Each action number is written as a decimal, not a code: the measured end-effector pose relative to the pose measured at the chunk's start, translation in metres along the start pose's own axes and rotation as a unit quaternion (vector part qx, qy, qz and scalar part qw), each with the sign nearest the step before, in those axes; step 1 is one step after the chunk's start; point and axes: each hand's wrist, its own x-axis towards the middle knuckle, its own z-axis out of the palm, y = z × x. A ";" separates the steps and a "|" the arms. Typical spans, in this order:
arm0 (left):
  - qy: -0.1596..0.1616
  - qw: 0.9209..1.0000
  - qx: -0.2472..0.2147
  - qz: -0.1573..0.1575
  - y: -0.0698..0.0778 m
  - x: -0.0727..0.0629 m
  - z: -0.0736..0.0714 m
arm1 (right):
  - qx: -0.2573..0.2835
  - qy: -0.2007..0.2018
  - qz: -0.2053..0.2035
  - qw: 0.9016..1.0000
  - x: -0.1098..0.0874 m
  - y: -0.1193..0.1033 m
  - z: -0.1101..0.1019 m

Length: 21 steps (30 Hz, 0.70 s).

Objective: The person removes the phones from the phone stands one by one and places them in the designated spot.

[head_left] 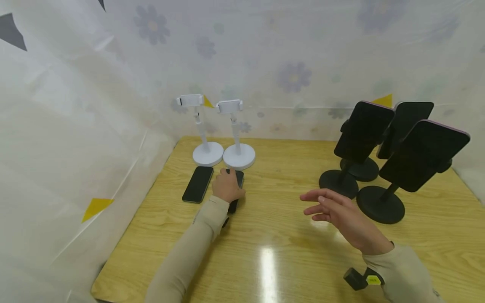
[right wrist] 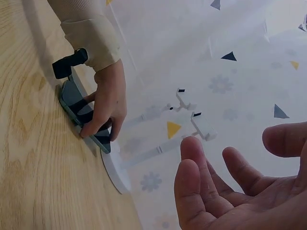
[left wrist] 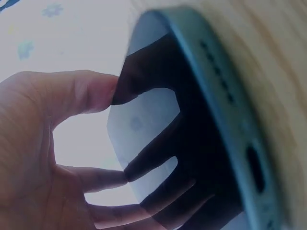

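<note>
My left hand (head_left: 226, 187) spans a dark smartphone (head_left: 240, 178) with its thumb at one edge and its fingertips toward the other. In the left wrist view, the black screen (left wrist: 201, 143) mirrors the fingers, and the greenish edge with a charging port faces the camera. Whether this phone is lifted or lies flat on the wood, I cannot tell. A second dark smartphone (head_left: 198, 184) lies just to its left. Over the table to the right hovers my right hand (head_left: 337, 212), fingers loosely bent, holding nothing. It is nearest to the black phone stands (head_left: 380, 204).
Two white phone stands (head_left: 239, 156) with bare clamps stand behind the phones, round bases side by side. At the right, three black stands each carry a tilted dark phone (head_left: 424, 155). A floral sheet (head_left: 265, 63) hangs behind the wooden table (head_left: 280, 168).
</note>
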 end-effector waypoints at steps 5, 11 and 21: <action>-0.037 0.999 -0.018 -0.017 0.000 0.005 0.000 | 0.006 -0.001 -0.002 1.000 -0.002 0.002 -0.003; -0.066 0.996 -0.039 -0.036 -0.004 0.017 0.004 | 0.013 0.001 -0.002 1.000 -0.004 0.004 -0.004; -0.074 0.995 -0.041 -0.047 -0.004 0.028 0.007 | 0.018 0.009 0.000 1.000 -0.007 0.005 -0.007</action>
